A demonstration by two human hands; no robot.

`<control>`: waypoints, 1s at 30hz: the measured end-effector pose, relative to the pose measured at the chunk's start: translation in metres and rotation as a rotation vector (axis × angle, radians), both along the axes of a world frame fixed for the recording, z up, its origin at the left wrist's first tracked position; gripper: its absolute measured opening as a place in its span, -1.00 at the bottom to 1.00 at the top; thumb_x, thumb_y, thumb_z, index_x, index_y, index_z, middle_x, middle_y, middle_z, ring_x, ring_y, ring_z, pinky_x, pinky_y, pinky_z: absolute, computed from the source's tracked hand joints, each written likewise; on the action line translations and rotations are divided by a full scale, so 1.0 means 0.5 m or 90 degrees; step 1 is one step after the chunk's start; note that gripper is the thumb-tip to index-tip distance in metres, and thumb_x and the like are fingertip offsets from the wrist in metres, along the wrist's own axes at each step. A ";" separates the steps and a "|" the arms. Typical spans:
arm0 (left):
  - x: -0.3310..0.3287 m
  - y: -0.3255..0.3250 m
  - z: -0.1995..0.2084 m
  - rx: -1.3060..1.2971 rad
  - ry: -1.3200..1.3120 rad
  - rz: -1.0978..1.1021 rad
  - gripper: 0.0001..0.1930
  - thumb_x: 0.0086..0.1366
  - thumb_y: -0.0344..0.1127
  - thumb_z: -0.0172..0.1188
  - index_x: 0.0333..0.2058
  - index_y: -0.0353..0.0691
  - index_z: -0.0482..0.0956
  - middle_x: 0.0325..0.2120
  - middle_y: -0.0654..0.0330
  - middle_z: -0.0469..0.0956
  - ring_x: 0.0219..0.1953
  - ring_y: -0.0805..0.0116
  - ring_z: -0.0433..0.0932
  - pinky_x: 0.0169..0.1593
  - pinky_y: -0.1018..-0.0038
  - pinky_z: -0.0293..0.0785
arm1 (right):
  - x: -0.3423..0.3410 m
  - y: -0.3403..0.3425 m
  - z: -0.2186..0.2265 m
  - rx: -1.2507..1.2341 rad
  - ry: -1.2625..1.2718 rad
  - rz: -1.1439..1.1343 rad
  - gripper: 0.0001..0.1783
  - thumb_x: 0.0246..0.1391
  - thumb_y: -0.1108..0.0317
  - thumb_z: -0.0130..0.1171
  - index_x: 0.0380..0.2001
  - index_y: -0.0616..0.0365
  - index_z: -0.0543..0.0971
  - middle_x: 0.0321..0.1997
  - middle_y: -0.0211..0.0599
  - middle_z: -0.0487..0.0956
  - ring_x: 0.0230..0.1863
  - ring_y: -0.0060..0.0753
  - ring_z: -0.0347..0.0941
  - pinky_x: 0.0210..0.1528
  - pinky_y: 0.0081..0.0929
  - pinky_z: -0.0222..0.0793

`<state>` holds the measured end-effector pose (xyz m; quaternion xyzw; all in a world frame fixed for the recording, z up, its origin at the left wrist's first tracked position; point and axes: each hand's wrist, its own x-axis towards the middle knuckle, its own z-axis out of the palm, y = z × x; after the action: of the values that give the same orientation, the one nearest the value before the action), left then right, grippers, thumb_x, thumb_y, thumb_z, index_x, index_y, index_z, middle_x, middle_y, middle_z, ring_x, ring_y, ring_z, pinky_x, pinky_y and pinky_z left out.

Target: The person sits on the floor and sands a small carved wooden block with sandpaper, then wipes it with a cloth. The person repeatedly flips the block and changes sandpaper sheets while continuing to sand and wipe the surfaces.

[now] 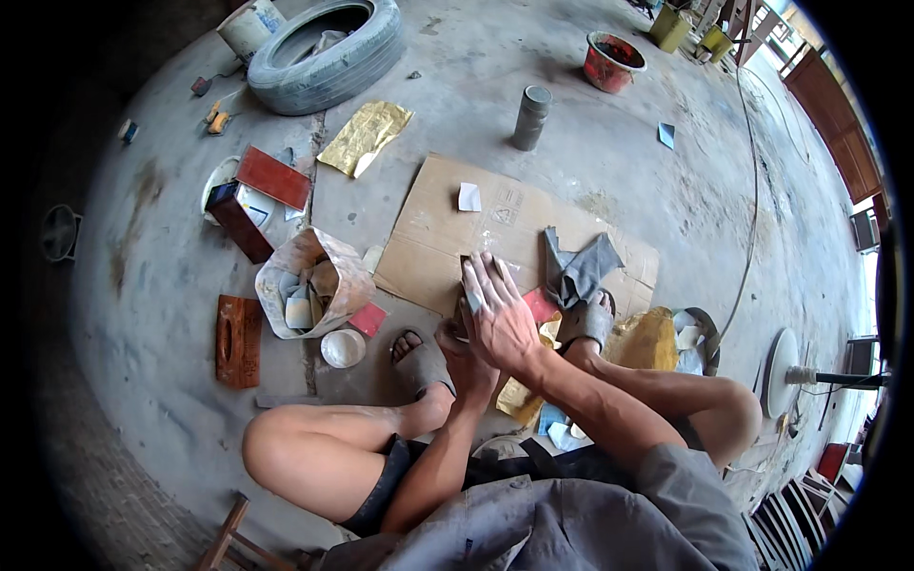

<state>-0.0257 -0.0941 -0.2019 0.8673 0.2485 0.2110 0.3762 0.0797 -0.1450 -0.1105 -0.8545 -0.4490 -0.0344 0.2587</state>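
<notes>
- Dark piece (465, 260) was mostly hidden; work on it seemed unfinished.
- Right hand (501, 324) lay flat, fingers straight.
- Left hand (468, 364): nobody could tell its grip.

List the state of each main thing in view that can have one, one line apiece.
Right hand: open, fingers extended
Left hand: partly hidden, grip unclear
Cardboard sheet: spread flat
Grey cloth: crumpled
Gold sheet: creased, unfolded
Tyre: on its side
Grey cylinder: upright
Red bucket: upright, open
Pale bucket: open, holding scraps
</notes>
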 end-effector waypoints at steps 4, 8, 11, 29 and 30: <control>0.015 0.004 0.030 -0.078 0.029 0.035 -0.21 0.29 -0.20 0.39 0.32 -0.33 0.10 0.13 -0.11 0.25 0.16 -0.05 0.38 0.19 0.18 0.36 | -0.021 -0.026 -0.012 -0.002 -0.011 0.036 -0.32 0.23 0.36 0.01 0.36 0.53 0.27 0.47 0.33 0.28 0.52 0.23 0.19 0.61 0.00 -0.06; -0.003 0.005 0.001 0.025 0.020 0.017 -0.23 0.35 -0.15 0.35 0.30 -0.33 0.06 0.09 -0.10 0.32 0.15 -0.02 0.43 0.18 0.20 0.39 | -0.003 -0.005 -0.002 -0.012 -0.006 0.019 -0.32 0.25 0.33 -0.07 0.36 0.54 0.26 0.49 0.31 0.26 0.55 0.19 0.15 0.62 -0.01 -0.11; 0.001 0.000 -0.017 0.011 -0.051 0.027 -0.26 0.34 -0.11 0.35 0.25 -0.35 0.09 0.04 -0.09 0.34 0.11 -0.03 0.43 0.15 0.18 0.40 | -0.058 -0.036 -0.002 -0.028 0.013 0.047 -0.31 0.27 0.29 -0.12 0.38 0.54 0.24 0.51 0.29 0.23 0.57 0.16 0.11 0.64 -0.04 -0.16; -0.015 0.001 -0.061 -0.050 -0.059 0.054 -0.18 0.29 -0.12 0.39 0.28 -0.35 0.06 0.11 -0.14 0.25 0.13 -0.13 0.41 0.16 0.11 0.40 | -0.059 -0.036 -0.012 -0.030 0.022 -0.014 -0.24 0.20 0.32 -0.10 0.40 0.57 0.18 0.53 0.31 0.18 0.60 0.24 -0.01 0.65 0.01 -0.22; -0.011 0.008 -0.083 0.019 0.010 0.043 -0.23 0.33 -0.11 0.35 0.27 -0.34 0.08 0.11 -0.14 0.25 0.13 -0.13 0.41 0.17 0.11 0.40 | -0.042 -0.026 -0.010 -0.017 0.033 -0.013 -0.24 0.20 0.32 -0.10 0.41 0.57 0.18 0.53 0.31 0.18 0.60 0.24 -0.01 0.65 0.02 -0.23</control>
<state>-0.0312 -0.0899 -0.2436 0.8655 0.2777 0.2202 0.3540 0.0588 -0.1581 -0.1152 -0.8631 -0.4339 -0.0088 0.2582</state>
